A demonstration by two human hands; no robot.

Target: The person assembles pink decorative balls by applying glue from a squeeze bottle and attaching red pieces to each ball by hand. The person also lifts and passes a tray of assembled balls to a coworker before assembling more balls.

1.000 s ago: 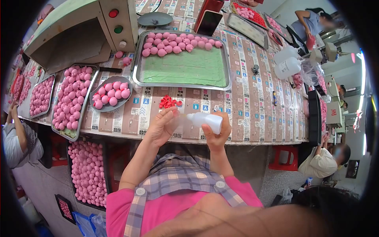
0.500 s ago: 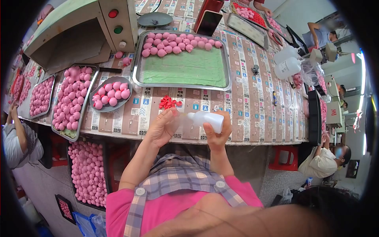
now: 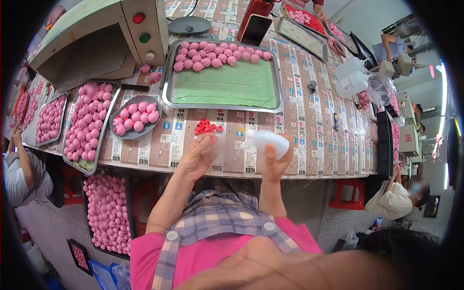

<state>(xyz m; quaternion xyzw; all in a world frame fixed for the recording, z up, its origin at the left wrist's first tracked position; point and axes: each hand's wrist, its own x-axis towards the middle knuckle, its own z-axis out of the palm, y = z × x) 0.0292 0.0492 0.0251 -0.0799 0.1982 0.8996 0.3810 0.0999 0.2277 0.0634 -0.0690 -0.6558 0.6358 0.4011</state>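
My right hand (image 3: 277,163) is wrapped round a white squeeze bottle (image 3: 271,139), held tilted with its narrow nozzle pointing left. My left hand (image 3: 195,158) is closed in a pinch, and a small reddish piece shows at its fingertips, mostly hidden and blurred. Just beyond those fingertips lies a little pile of red pieces (image 3: 205,126) on the table. Farther back is a metal tray (image 3: 167,92) with a green lining, holding rows of pink balls (image 3: 209,57) along its far side.
A grey plate (image 3: 116,129) of pink balls with red parts and a long tray (image 3: 100,150) of pink balls are at left. A box-shaped machine (image 3: 96,34) stands behind them. A phone (image 3: 256,30), clear bottles (image 3: 352,83) and a marker (image 3: 336,122) are to the right. Other people sit nearby.
My right hand has moved the squeeze bottle to the right, away from my left hand, and tipped it more. My left hand stays almost in place.
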